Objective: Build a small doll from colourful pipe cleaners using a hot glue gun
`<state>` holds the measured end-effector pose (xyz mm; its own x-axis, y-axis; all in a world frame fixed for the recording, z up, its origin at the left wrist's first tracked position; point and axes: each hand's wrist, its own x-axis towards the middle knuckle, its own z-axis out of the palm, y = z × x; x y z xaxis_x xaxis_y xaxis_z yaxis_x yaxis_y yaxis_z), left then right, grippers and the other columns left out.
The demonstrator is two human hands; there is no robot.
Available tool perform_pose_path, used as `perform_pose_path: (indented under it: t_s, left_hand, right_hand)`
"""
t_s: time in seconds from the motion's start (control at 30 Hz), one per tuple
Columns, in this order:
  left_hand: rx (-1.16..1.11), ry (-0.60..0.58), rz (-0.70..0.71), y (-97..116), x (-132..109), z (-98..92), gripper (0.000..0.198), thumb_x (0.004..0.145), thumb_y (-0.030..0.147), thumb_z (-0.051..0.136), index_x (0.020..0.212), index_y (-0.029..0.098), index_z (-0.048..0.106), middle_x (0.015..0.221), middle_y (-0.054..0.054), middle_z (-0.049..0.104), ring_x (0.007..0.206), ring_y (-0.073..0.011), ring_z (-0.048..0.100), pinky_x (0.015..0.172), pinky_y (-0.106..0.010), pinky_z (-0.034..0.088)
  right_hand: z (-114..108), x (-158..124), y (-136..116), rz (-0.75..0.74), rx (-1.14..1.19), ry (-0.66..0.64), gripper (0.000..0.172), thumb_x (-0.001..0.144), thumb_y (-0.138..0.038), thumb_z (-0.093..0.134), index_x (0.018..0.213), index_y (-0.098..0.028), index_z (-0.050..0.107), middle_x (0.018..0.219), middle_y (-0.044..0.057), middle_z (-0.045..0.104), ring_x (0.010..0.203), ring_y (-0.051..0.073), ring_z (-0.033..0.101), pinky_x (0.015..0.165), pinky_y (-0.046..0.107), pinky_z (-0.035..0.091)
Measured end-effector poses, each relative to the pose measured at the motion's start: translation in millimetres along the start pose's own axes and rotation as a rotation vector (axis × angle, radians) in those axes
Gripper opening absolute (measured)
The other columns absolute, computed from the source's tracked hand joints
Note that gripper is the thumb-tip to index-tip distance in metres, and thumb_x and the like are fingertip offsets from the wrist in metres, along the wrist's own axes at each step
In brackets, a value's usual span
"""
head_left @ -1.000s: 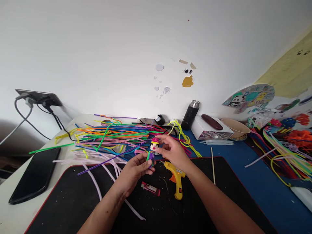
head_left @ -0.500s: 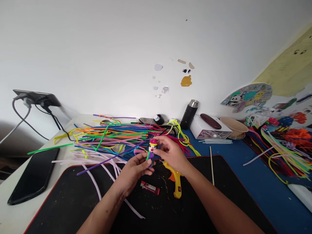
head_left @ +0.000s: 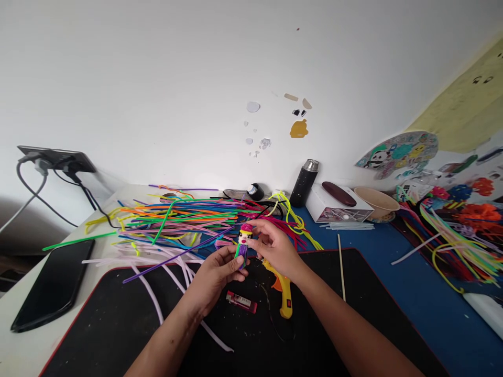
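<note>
My left hand (head_left: 217, 273) is closed around the purple and green body of a small pipe-cleaner doll (head_left: 244, 242) with a white face and a pink and yellow top. My right hand (head_left: 276, 248) pinches at the doll's head from the right. Both hands hover over the black mat (head_left: 98, 324). A yellow glue gun (head_left: 283, 293) lies under my right wrist, and a red lighter (head_left: 241, 302) lies on the mat just below my left hand.
A heap of coloured pipe cleaners (head_left: 176, 222) covers the table behind the hands. A black phone (head_left: 51, 285) lies at the left, a black flask (head_left: 304, 183), a white box (head_left: 338, 207) and a bowl (head_left: 376, 201) at the back right, a thin stick (head_left: 341, 264) beside the mat.
The hands and the doll have barely shifted, a little left and down in view as the camera moved. The grip on the doll is the same.
</note>
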<state>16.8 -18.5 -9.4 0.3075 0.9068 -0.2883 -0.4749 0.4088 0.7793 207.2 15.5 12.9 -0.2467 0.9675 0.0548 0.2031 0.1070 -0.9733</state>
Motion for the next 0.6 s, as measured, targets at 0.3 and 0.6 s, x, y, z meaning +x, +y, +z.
perform_pose_path:
  t_s: [0.3,0.6]
  left_hand:
    - [0.033,-0.001,0.019,-1.9,0.2,-1.0,0.048,0.064,0.041,0.102,0.098,0.015,0.081,0.090,-0.004,0.073,0.068,-0.0135,0.069,0.063,-0.024,0.058]
    - [0.105,-0.025,0.054,-5.6,2.6,-4.0,0.047,0.068,0.045,0.099,0.100,0.016,0.081,0.089,-0.003,0.072,0.070,-0.0141,0.068,0.064,-0.025,0.057]
  right_hand:
    - [2.7,1.1,10.7,-0.008,0.086,0.010,0.038,0.094,-0.034,0.074,0.130,-0.031,0.067,0.109,0.003,0.067,0.059,0.011,0.060,0.057,0.027,0.050]
    - [3.5,0.1,11.2,-0.016,0.085,0.007,0.038,0.093,-0.031,0.075,0.130,-0.031,0.069,0.112,0.004,0.068,0.059,0.009,0.059,0.056,0.027,0.048]
